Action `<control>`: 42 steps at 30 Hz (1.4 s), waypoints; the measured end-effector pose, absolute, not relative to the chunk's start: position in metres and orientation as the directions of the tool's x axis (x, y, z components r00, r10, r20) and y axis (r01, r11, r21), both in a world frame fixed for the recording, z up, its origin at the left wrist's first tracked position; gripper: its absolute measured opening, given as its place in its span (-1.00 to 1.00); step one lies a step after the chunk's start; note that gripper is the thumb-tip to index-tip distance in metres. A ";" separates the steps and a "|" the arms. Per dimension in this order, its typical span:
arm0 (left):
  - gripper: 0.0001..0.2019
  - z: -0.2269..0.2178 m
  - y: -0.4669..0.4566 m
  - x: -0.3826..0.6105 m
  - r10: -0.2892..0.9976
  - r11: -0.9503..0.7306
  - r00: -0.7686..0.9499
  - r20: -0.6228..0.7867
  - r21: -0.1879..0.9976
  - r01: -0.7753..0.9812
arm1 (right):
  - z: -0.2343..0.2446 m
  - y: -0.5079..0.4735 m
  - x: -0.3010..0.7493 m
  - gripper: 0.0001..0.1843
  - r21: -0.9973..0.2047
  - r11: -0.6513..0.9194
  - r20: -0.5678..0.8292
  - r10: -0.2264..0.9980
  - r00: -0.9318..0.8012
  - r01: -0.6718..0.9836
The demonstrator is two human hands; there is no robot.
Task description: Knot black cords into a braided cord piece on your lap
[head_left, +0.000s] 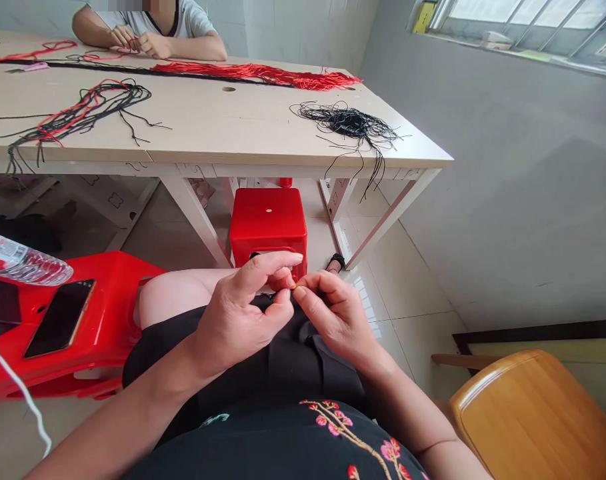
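Over the lap, the left hand (247, 308) and the right hand (333, 312) meet fingertip to fingertip, a tiny orange piece (294, 287) pinched between them, too small to identify. The left forefinger points outward, its thumb and another finger nearly closed; the right thumb and forefinger are pressed together, the rest curled. On the far table (223, 130), a tangle of black cords (353, 124) lies right, a black-and-red cord bundle (83, 110) left, and a red cord hank (267, 75) behind. A smartphone (61, 317) rests on the near-left red stool (103, 300).
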State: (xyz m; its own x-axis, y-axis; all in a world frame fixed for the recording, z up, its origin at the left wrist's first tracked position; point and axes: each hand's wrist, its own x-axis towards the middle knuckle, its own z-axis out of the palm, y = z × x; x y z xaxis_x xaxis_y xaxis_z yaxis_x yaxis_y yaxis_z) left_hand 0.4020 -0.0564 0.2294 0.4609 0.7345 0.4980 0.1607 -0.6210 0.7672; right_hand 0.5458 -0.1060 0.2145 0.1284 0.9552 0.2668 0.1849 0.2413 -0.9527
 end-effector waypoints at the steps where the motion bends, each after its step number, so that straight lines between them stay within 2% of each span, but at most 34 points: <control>1: -0.54 0.230 -0.056 0.403 0.769 -0.563 0.452 0.452 0.815 0.141 | 0.214 -0.106 0.546 -0.85 -0.955 0.240 0.264 0.956 0.126 0.177; 4: -0.57 0.233 -0.056 0.404 0.839 -0.377 0.450 0.306 0.923 0.076 | 0.212 -0.106 0.547 -0.84 -0.950 0.250 0.272 0.956 0.107 0.185; 6: -0.61 0.234 -0.054 0.404 0.861 -0.276 0.448 0.239 0.961 0.018 | 0.210 -0.105 0.548 -0.90 -0.908 0.317 0.360 0.925 0.123 0.274; 8: -0.66 0.233 -0.052 0.404 0.879 -0.204 0.433 0.200 0.978 -0.038 | 0.208 -0.104 0.548 -0.94 -0.781 0.437 0.553 0.816 0.169 0.446; 10: -0.70 0.232 -0.050 0.404 0.894 -0.167 0.412 0.179 0.984 -0.065 | 0.205 -0.103 0.547 -0.88 -0.606 0.502 0.731 0.657 0.184 0.617; 12: -0.72 0.232 -0.049 0.404 0.901 -0.155 0.400 0.169 0.986 -0.067 | 0.203 -0.103 0.545 -0.83 -0.492 0.510 0.811 0.562 0.159 0.705; 15: -0.73 0.235 -0.050 0.405 0.901 -0.136 0.407 0.151 0.989 -0.064 | 0.201 -0.101 0.543 -0.81 -0.438 0.506 0.829 0.547 0.115 0.743; 19: -0.74 0.237 -0.053 0.405 0.899 -0.109 0.422 0.116 0.993 -0.042 | 0.200 -0.099 0.541 -0.81 -0.424 0.505 0.824 0.559 0.089 0.751; 25: -0.76 0.231 -0.056 0.405 0.887 -0.138 0.447 0.115 0.990 0.017 | 0.201 -0.096 0.543 -0.80 -0.327 0.501 0.863 0.504 0.036 0.801; 29: -0.75 0.230 -0.056 0.405 0.863 -0.164 0.488 0.127 0.986 0.033 | 0.202 -0.095 0.545 -0.78 -0.315 0.493 0.859 0.512 0.022 0.811; 36: -0.68 0.235 -0.053 0.401 0.814 -0.328 0.550 0.189 0.930 0.167 | 0.203 -0.095 0.547 -0.80 -0.300 0.479 0.837 0.547 -0.013 0.825; 42: -0.61 0.239 -0.047 0.400 0.716 -0.589 0.629 0.303 0.746 0.311 | 0.204 -0.094 0.550 -0.81 -0.257 0.507 0.823 0.561 -0.088 0.823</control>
